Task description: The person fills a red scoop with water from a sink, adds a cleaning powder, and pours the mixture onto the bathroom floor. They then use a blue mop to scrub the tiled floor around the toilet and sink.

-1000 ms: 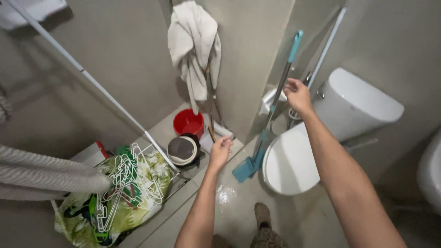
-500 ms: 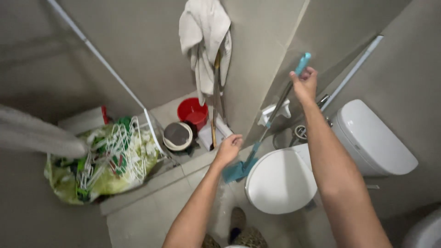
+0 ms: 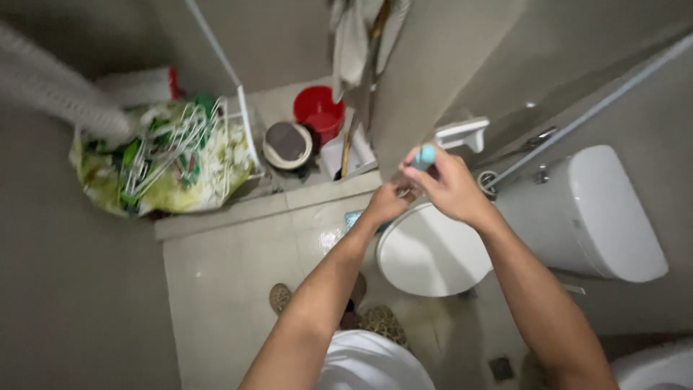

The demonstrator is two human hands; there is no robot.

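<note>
Bathroom floor holds a green-yellow bag [image 3: 170, 170]; both hands [image 3: 455, 189] grip the blue-tipped handle [image 3: 424, 156].

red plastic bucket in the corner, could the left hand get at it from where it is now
Probably not without letting go: the left hand grips the long tool's handle beside the right hand. The red plastic bucket sits beyond the raised tiled ledge, open from above, beside the round lidded bin.
</note>
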